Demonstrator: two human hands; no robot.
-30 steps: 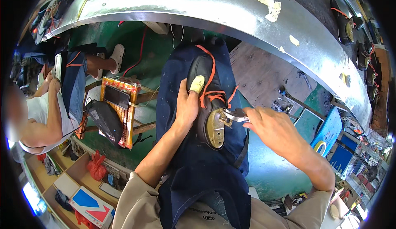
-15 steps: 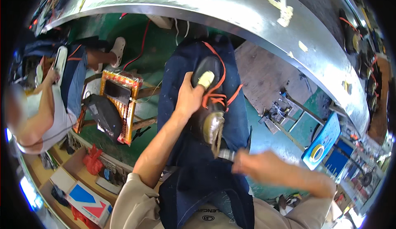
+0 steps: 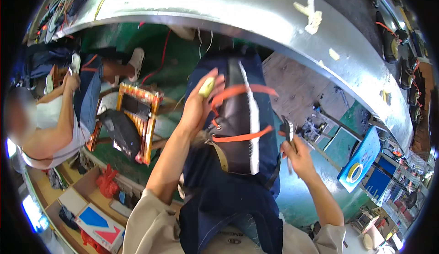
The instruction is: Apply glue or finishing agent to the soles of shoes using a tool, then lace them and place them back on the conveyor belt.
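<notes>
On my lap lies a dark leather shoe [image 3: 234, 148], turned on its side, with its white sole edge [image 3: 253, 130] facing right. Its orange laces [image 3: 242, 138] hang loose across it, partly blurred. My left hand [image 3: 197, 100] is beside the shoe's left side, fingers stretched out and apart, a pale yellow cover [image 3: 207, 87] on the thumb. My right hand [image 3: 298, 155], off to the right of the shoe, is closed round a metal hand tool [image 3: 289, 129]. The tool's dark head points up; its exact kind is unclear.
A metal bench [image 3: 210, 11] curves across the far side, with more shoes [image 3: 391, 43] at its right. A blue stool [image 3: 359, 160] bearing a tape roll [image 3: 353, 172] stands right. Another person [image 3: 59, 112] sits left near a wooden stand [image 3: 146, 130]. Boxes [image 3: 98, 229] fill the lower left.
The shoe has turned from sole down to its side, showing the white sole edge. My left hand has opened off its toe; my right hand has moved right with the tool, away from the heel.
</notes>
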